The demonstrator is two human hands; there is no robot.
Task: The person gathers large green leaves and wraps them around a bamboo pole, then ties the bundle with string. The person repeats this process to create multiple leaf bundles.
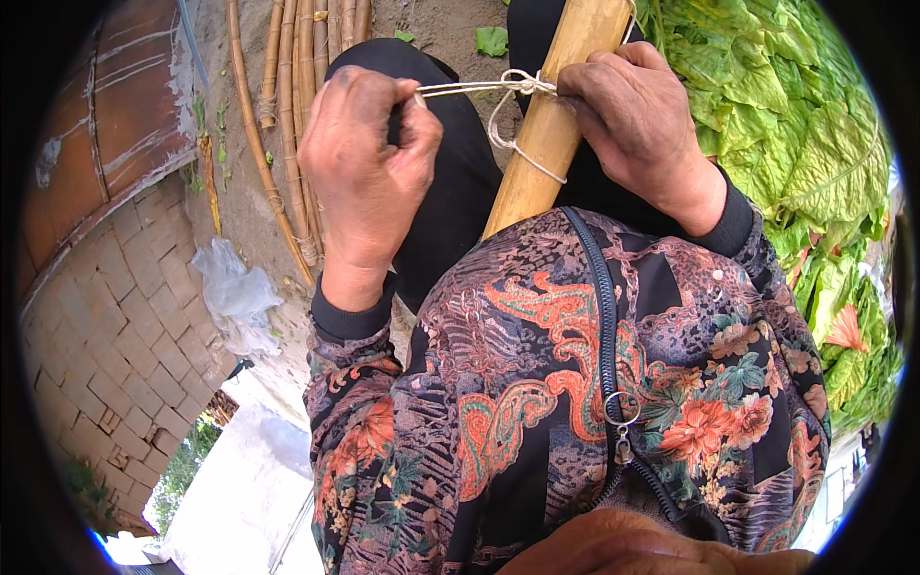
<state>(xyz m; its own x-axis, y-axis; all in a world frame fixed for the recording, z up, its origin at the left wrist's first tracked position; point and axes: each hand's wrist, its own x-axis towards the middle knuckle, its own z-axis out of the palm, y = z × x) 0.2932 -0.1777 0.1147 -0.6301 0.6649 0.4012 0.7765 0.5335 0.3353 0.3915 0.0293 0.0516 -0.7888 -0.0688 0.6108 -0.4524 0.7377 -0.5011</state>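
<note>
A thick bamboo pole [530, 140] slants between my black-trousered legs, its lower end against my patterned jacket. White string [467, 88] is looped around the pole, with a knot and loose loops on its upper side. Two taut strands run left from the knot to my left hand [366, 136], pinched between thumb and forefinger. On the pole's right side my right hand [632, 115] has its fingers curled in beside the knot, gripping the string there. Its fingertips are partly hidden. More string shows along the pole's edge above my right hand.
Large green leaves [783, 108] are heaped at the right. Several thin bamboo poles [287, 108] lie on the ground at the upper left. Farther left are a crumpled plastic sheet [233, 291], a brick wall [122, 323] and a rusty metal panel [129, 93].
</note>
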